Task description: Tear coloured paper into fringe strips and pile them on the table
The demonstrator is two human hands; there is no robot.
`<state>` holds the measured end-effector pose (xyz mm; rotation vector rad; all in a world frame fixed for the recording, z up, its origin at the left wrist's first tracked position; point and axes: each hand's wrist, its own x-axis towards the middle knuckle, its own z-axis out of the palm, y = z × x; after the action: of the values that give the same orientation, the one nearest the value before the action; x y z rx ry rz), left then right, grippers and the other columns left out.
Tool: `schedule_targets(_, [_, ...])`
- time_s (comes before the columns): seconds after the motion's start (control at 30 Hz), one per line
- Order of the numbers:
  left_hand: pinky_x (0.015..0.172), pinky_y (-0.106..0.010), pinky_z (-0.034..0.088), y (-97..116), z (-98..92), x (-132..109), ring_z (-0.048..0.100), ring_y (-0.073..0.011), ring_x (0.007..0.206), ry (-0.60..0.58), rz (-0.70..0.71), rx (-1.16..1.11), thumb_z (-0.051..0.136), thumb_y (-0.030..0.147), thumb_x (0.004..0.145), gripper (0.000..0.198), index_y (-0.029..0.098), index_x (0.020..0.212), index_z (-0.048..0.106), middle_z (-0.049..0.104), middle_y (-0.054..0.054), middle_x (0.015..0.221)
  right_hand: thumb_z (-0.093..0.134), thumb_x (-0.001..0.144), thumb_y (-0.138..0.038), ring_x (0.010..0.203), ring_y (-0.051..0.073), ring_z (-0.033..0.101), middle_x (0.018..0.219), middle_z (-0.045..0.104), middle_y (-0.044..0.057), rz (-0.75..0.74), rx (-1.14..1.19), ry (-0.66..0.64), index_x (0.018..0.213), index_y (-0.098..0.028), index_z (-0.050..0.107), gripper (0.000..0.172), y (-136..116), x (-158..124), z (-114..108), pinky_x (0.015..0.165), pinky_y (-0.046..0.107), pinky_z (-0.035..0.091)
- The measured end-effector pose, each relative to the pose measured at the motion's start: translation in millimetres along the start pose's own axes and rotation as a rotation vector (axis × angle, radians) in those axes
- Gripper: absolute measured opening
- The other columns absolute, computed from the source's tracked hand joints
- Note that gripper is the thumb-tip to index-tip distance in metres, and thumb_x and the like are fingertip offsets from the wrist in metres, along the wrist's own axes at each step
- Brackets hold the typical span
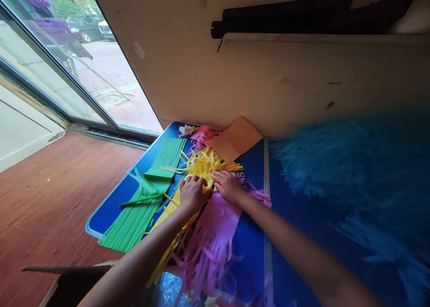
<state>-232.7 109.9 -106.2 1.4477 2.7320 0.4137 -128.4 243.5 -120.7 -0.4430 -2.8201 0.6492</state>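
Observation:
Yellow fringed paper [201, 164] lies bunched near the middle of the blue table, its strips also running toward the front left. My left hand [194, 194] has its fingers curled on the yellow paper from the left. From the right, my right hand [227, 186] grips the same paper close to the left one; its fingertips are partly buried in it. Just below the hands spreads purple fringed paper [223, 217], with strips hanging toward me. Green fringed paper [134, 219] is stretched out to the left, with some loose strips on it.
The blue folding table [253, 253] stands against a beige wall. Orange paper [235, 139] and pink fringed paper [203, 136] lie at its back. A fluffy blue fringe heap [352, 168] fills the right side. An open cardboard box [67, 269] is at front left, a glass door [110, 112] beyond.

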Motion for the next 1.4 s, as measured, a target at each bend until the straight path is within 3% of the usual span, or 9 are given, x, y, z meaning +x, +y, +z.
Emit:
schedule_targets(0.2, [0.084, -0.040, 0.035, -9, -0.2, 4, 0.056, -0.0302, 0.104, -0.065, -0.066, -0.025, 0.063, 0.050, 0.081, 0.028, 0.026, 0.085, 0.076, 0.069, -0.008, 0.098, 0.053, 0.093, -0.021, 0.125, 0.022, 0.051, 0.140, 0.057, 0.003, -0.008, 0.012, 0.026, 0.124, -0.023, 0.064, 0.034, 2, -1, 2, 0.105, 0.040, 0.036])
schedule_targets(0.57, [0.077, -0.032, 0.037, -20, 5.5, 13, 0.063, -0.0218, 0.096, -0.127, -0.158, -0.170, 0.068, 0.046, 0.078, 0.022, 0.026, 0.080, 0.077, 0.073, -0.002, 0.092, 0.055, 0.094, -0.022, 0.119, 0.020, 0.056, 0.134, 0.062, -0.002, -0.048, 0.010, 0.066, 0.116, -0.028, 0.069, 0.027, 4, -3, 0, 0.097, 0.038, 0.039])
schedule_targets(0.77, [0.070, -0.028, 0.041, -28, -4.7, 11, 0.067, -0.0182, 0.080, -0.087, -0.234, -0.187, 0.060, 0.042, 0.083, 0.023, 0.022, 0.085, 0.071, 0.075, -0.001, 0.086, 0.051, 0.091, -0.019, 0.129, 0.028, 0.044, 0.131, 0.063, 0.009, -0.049, -0.050, 0.227, 0.117, -0.018, 0.067, 0.030, -11, -14, -10, 0.107, 0.049, 0.025])
schedule_targets(0.83, [0.065, -0.026, 0.042, -29, -10.5, 11, 0.067, -0.0167, 0.077, -0.056, -0.227, -0.164, 0.055, 0.037, 0.086, 0.021, 0.020, 0.084, 0.068, 0.074, -0.001, 0.084, 0.052, 0.089, -0.020, 0.125, 0.027, 0.047, 0.125, 0.065, 0.011, -0.222, -0.094, 0.153, 0.113, -0.015, 0.067, 0.029, -21, -14, -6, 0.108, 0.046, 0.024])
schedule_targets(0.93, [0.069, -0.027, 0.042, -26, -18.9, 8, 0.066, -0.0186, 0.080, 0.017, -0.205, -0.081, 0.048, 0.030, 0.088, 0.018, 0.019, 0.084, 0.063, 0.071, -0.003, 0.084, 0.053, 0.089, -0.022, 0.111, 0.025, 0.057, 0.119, 0.067, 0.011, -0.400, -0.160, -0.088, 0.110, -0.014, 0.067, 0.027, -35, -11, 8, 0.107, 0.044, 0.027])
schedule_targets(1.07, [0.083, -0.035, 0.042, -17, -19.1, -6, 0.062, -0.0261, 0.097, 0.094, -0.178, 0.042, 0.050, 0.033, 0.087, 0.023, 0.016, 0.100, 0.060, 0.068, -0.010, 0.099, 0.052, 0.090, -0.026, 0.106, 0.026, 0.059, 0.111, 0.069, 0.011, -0.386, -0.196, -0.159, 0.107, -0.016, 0.068, 0.025, -42, -10, 26, 0.103, 0.047, 0.031])
schedule_targets(1.17, [0.084, -0.037, 0.042, -13, -13.6, -21, 0.060, -0.0295, 0.104, 0.086, -0.176, 0.097, 0.055, 0.034, 0.084, 0.036, 0.013, 0.113, 0.056, 0.066, -0.013, 0.105, 0.051, 0.091, -0.024, 0.111, 0.028, 0.057, 0.110, 0.069, 0.012, -0.377, -0.212, -0.157, 0.105, -0.015, 0.068, 0.023, -44, -16, 27, 0.102, 0.049, 0.032])
schedule_targets(1.3, [0.071, -0.032, 0.041, -23, -20.4, -31, 0.065, -0.0267, 0.089, 0.000, -0.175, 0.140, 0.054, 0.035, 0.086, 0.018, 0.019, 0.087, 0.063, 0.069, -0.009, 0.092, 0.049, 0.094, -0.022, 0.117, 0.026, 0.054, 0.125, 0.065, 0.009, -0.347, -0.183, -0.126, 0.116, -0.018, 0.063, 0.027, -50, -22, 22, 0.104, 0.050, 0.031])
schedule_targets(1.4, [0.063, -0.027, 0.040, -40, -41.6, -22, 0.067, -0.0210, 0.080, -0.015, -0.229, 0.155, 0.047, 0.033, 0.092, 0.022, 0.021, 0.083, 0.062, 0.071, -0.006, 0.087, 0.049, 0.094, -0.023, 0.114, 0.025, 0.056, 0.124, 0.066, 0.006, -0.307, -0.178, -0.160, 0.114, -0.021, 0.064, 0.025, -54, -20, 21, 0.104, 0.052, 0.032])
